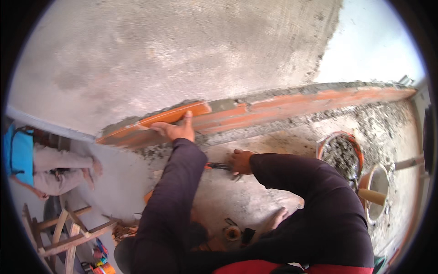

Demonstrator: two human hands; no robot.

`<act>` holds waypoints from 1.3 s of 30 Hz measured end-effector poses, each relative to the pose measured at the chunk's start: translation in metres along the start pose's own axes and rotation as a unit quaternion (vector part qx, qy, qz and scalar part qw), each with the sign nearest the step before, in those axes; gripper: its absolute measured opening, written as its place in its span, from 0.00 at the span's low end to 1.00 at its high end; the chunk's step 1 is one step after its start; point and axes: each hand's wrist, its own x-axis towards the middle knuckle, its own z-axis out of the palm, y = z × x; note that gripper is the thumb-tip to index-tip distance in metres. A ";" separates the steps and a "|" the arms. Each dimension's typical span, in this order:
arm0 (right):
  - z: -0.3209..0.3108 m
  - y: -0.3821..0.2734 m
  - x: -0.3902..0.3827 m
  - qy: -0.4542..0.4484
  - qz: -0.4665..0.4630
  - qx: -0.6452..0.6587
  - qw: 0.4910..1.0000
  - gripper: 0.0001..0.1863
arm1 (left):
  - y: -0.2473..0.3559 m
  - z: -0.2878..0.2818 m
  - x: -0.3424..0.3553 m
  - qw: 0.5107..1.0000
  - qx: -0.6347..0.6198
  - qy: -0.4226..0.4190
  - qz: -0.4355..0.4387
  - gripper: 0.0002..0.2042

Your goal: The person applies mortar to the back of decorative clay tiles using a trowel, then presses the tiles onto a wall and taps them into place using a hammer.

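Note:
My left hand grips an orange brick lying along the top of a low brick course with grey mortar, set beside a grey plastered surface. My right hand is lower and farther right, closed on a hand tool with orange and black on it, lying close to the pale floor; its exact kind is unclear. A thin pale line runs along the top of the bricks.
A bucket of mortar and a white container with a wooden handle stand at right. At left are another person in grey trousers, wooden stools and coloured tools. A tape roll lies below.

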 end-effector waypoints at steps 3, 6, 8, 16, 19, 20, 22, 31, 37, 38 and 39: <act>0.018 0.001 -0.006 -0.048 -0.020 0.185 0.981 0.13 | -0.028 0.018 -0.004 0.995 0.095 0.009 0.005 0.69; 0.002 -0.024 -0.038 0.062 -0.021 0.227 0.972 0.15 | -0.037 0.006 -0.006 0.998 0.019 0.026 0.050 0.71; -0.007 -0.032 -0.057 0.043 0.018 0.157 0.987 0.14 | -0.018 -0.001 -0.007 0.998 -0.046 -0.011 0.031 0.75; 0.009 -0.103 -0.042 0.010 0.033 0.117 0.992 0.28 | 0.002 -0.009 -0.016 0.997 -0.054 -0.018 -0.047 0.67; 0.016 -0.180 -0.009 -0.033 -0.115 0.226 0.967 0.29 | -0.004 -0.004 -0.011 0.988 -0.149 -0.017 -0.028 0.75; 0.023 -0.205 -0.003 -0.035 -0.137 0.257 0.956 0.28 | -0.002 -0.002 -0.012 0.988 -0.153 -0.017 -0.028 0.76; 0.038 -0.244 -0.004 -0.018 -0.200 0.172 0.964 0.26 | -0.005 0.000 -0.014 0.986 -0.157 -0.021 -0.044 0.75; 0.010 -0.218 0.021 0.018 -0.048 0.326 0.944 0.20 | -0.008 0.001 -0.018 0.985 -0.167 0.034 -0.018 0.75; -0.019 -0.172 0.131 0.165 0.106 0.488 0.851 0.24 | -0.010 -0.008 -0.016 0.985 -0.166 0.049 -0.025 0.74; -0.047 -0.171 0.167 0.231 0.099 0.278 0.927 0.23 | -0.014 -0.004 -0.018 0.985 -0.164 0.048 -0.029 0.74; -0.049 -0.171 0.200 0.266 0.067 0.298 0.914 0.24 | -0.016 -0.008 -0.017 0.985 -0.162 0.051 -0.028 0.74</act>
